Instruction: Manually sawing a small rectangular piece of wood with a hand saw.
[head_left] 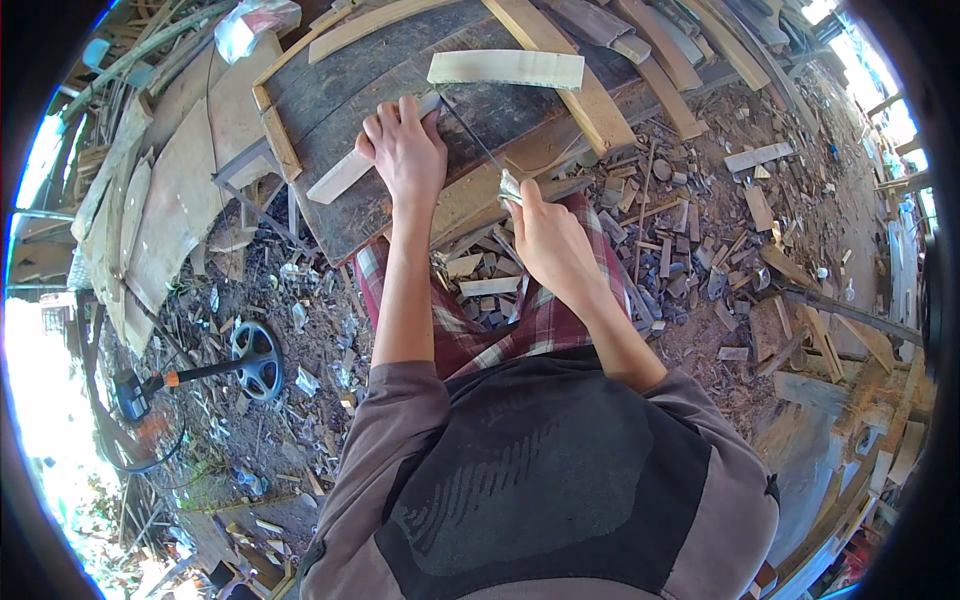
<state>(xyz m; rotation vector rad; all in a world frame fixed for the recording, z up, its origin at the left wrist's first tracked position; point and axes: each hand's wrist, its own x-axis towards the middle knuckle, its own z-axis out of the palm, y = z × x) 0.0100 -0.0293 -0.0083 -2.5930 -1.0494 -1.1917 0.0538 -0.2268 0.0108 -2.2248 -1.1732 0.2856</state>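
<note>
My left hand (pixel 405 155) presses a pale wooden strip (pixel 338 180) flat against the dark workbench (pixel 375 75), fingers bent over its upper part. In my right hand (pixel 550 240), closed, is the pale, wrapped-looking handle of a thin-bladed hand saw (pixel 475 137). Seen nearly edge-on, its blade slants up and left across the bench, the tip close to the strip's far end beside my left fingers. Whether blade and wood touch, I cannot tell. Beyond the tip lies a slightly curved pale wood piece (pixel 507 69), partly over a long plank (pixel 570 80).
Narrow wooden edging (pixel 280 143) borders the bench's left side. More planks (pixel 660 60) lie at the far right. Wood offcuts (pixel 690 240) litter the ground on the right. A black wheel on a shaft (pixel 258 360) rests at the left, below large leaning boards (pixel 180 200).
</note>
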